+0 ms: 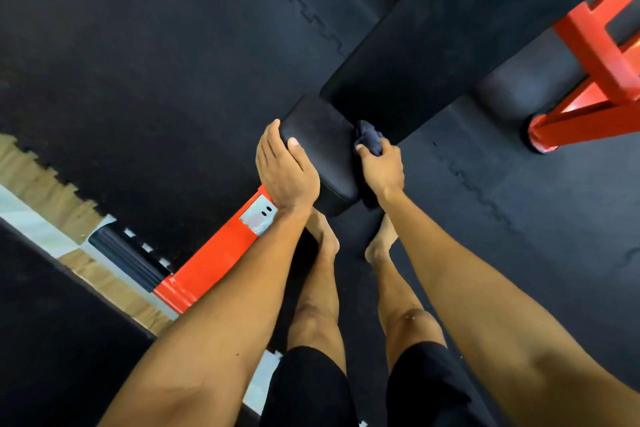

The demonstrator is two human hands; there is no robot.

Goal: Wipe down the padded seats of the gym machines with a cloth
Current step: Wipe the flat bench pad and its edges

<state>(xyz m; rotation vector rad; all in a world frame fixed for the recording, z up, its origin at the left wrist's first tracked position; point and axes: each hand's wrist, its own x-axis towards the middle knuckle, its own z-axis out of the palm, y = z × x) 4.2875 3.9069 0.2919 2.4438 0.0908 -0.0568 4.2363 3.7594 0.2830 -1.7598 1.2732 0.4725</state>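
While my left hand (287,163) clasps the seat pad (325,156), my right hand (381,166) clamps the cloth (370,135) beside it; seemingly limp and light, best held bunched.

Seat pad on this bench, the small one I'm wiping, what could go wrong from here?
1. The cloth is bunched in your right hand at the side of the small pad, so little fabric touches; parts could be missed.
2. Your left hand grips the pad's other edge; that patch may stay unwiped unless you shift it.
3. Your bare feet stand close to the orange frame; a stubbed toe seems possible.
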